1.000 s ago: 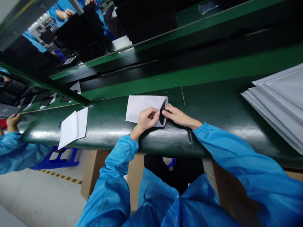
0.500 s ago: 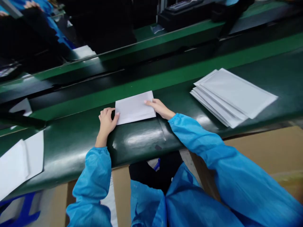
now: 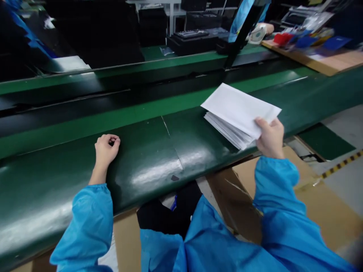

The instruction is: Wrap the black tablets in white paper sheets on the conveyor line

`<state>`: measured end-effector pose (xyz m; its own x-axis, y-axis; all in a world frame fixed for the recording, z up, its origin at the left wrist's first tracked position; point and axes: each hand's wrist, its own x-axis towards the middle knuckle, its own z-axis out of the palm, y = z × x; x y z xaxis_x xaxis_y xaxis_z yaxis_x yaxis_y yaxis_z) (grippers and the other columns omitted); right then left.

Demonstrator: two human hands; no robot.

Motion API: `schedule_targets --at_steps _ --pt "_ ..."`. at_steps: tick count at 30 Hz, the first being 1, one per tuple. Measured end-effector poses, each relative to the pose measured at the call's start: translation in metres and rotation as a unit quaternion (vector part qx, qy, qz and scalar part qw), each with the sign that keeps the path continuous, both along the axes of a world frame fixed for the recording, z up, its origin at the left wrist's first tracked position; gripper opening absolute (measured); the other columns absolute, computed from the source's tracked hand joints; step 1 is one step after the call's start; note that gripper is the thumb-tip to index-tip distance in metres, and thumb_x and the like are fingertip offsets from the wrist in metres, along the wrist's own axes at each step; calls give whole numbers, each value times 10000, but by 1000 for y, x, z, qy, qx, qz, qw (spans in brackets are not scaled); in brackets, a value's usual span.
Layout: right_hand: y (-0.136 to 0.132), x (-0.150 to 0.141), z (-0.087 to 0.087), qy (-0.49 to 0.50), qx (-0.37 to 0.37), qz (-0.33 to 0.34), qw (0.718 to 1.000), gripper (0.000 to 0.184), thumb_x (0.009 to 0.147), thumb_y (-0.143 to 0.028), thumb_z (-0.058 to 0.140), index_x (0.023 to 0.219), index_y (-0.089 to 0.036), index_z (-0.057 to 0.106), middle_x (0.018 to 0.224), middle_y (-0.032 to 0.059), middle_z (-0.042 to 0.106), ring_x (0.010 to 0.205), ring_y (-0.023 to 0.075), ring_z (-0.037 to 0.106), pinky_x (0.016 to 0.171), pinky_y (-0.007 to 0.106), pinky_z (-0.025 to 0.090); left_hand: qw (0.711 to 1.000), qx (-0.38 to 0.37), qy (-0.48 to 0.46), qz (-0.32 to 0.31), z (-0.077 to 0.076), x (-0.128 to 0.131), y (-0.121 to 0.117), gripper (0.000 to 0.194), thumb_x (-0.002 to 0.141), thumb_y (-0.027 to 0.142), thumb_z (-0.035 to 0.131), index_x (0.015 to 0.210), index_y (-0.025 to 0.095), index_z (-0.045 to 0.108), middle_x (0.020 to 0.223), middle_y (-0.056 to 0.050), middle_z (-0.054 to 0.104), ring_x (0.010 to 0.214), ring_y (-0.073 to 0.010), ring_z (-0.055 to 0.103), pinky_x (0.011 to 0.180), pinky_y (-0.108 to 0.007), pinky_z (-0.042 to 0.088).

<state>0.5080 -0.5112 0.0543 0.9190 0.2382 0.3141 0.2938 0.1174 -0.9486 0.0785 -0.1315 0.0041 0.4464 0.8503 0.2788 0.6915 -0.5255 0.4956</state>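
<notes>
My right hand grips the near corner of the top white envelope on a stack of white envelopes, which lies at the right on the dark green conveyor belt. The top envelope is lifted a little off the stack. Further left, my left hand rests on the belt with its fingers curled in, and nothing shows inside them. Both arms wear blue sleeves.
Cardboard boxes stand below the belt's near edge by my knees. Beyond the belt runs a green rail and a second line with black trays. A wooden table with coloured items is at the far right, with another person's hand near it.
The single envelope that lay between my hands has gone out of view to the left. My right hand has moved right onto the stack and taken its top envelope. The view has swung right.
</notes>
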Motion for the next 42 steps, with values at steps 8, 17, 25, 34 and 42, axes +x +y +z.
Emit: schedule_targets --at_steps 8,17,25,34,42 --pt "-82 16 -13 156 -256 -77 951 369 941 -504 686 1146 -244 523 736 54 667 461 156 471 566 397 509 997 43 6 -64 3 20 -22 175 860 394 545 847 251 645 830 -71 652 852 -296 628 868 -469 523" --pt "-39 43 -41 150 -99 50 982 625 642 -448 880 1168 -197 656 1324 143 721 1261 320 664 1121 491 540 946 -33 -77 -312 -10 222 -127 464 912 432 633 1307 192 590 1383 -168 630 1332 -307 597 1150 -481 475" --pt "20 32 -29 149 -141 202 958 787 582 -514 931 1233 -156 673 1301 163 751 1280 345 664 1189 540 472 940 -202 -211 -176 -17 317 -115 721 901 563 715 1477 180 513 1529 -215 588 1428 -379 567 1199 -531 446" --pt "77 -19 -62 76 -101 164 978 791 577 -553 836 1236 -153 657 1180 131 748 1240 348 682 1161 552 504 852 -327 -354 -202 -15 239 -89 646 696 330 865 1257 156 599 1343 -152 685 1228 -293 662 1077 -395 524" --pt "111 -90 -70 -54 -158 187 968 1047 453 -647 954 1304 -164 580 1434 182 633 1384 369 595 1268 553 402 852 -292 -342 -268 13 109 -68 940 593 138 908 1466 130 557 1516 -139 595 1473 -322 522 1226 -377 426"
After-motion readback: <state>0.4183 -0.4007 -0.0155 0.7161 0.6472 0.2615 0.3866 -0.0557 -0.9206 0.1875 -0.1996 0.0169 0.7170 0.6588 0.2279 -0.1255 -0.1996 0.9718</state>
